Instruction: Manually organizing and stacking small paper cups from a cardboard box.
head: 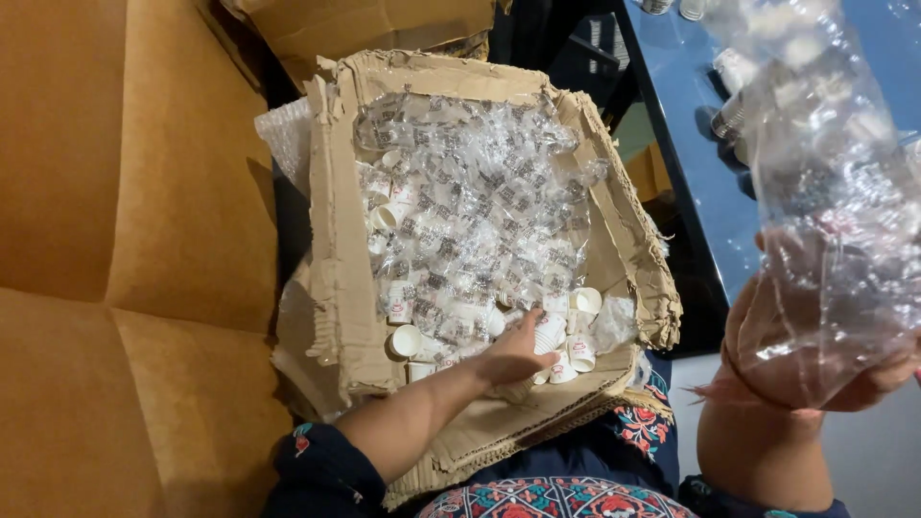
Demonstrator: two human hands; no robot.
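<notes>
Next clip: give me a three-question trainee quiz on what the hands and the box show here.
1. True or false: the left hand reaches into the torn cardboard box.
2. What does the right hand hold up? A) a clear plastic bag B) a roll of tape C) a knife
3. What lies loose by the left hand's fingertips, beside the plastic-wrapped packs?

Key
1. True.
2. A.
3. Small white paper cups.
</notes>
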